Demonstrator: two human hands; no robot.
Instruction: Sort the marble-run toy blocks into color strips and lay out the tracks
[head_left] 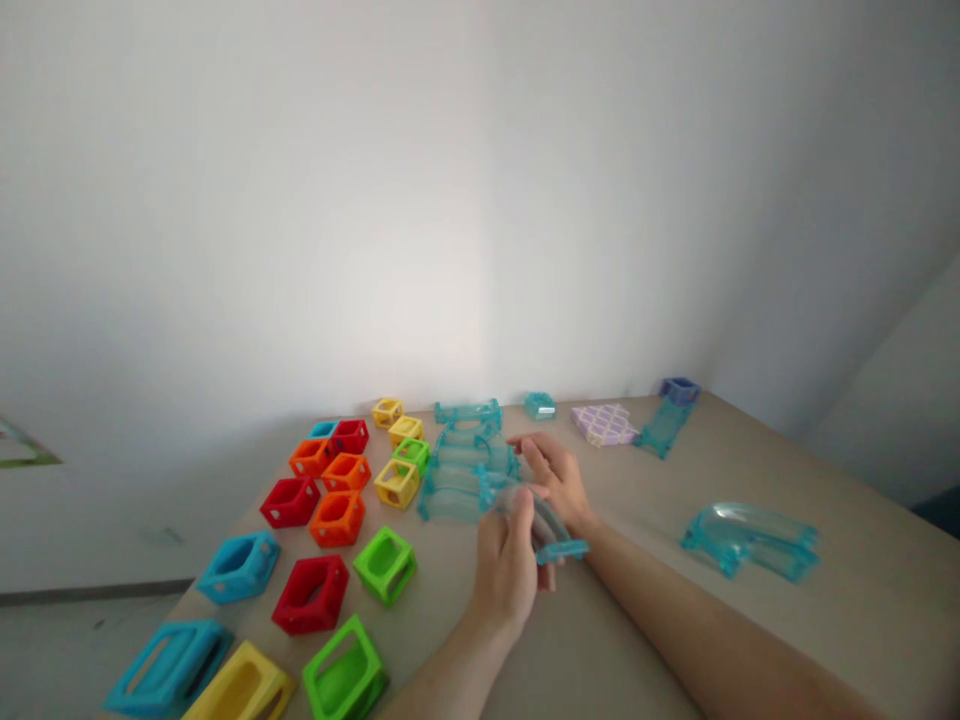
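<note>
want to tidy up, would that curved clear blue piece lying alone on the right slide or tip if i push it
The curved clear track piece looks like rigid, thin plastic, so probably light and stiff. It lies low and wide on the smooth table, so it would likely slide rather than tip.

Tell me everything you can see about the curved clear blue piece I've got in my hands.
The curved track piece looks like see-through teal plastic: an arched channel with raised side walls and a thicker lip at its near end. It is in one piece, held just above the tan table, near the stack of similar clear pieces. The left hand grips it from the near side, and the right hand holds its far end. Fingers hide its middle, so its full length is unclear.
</note>
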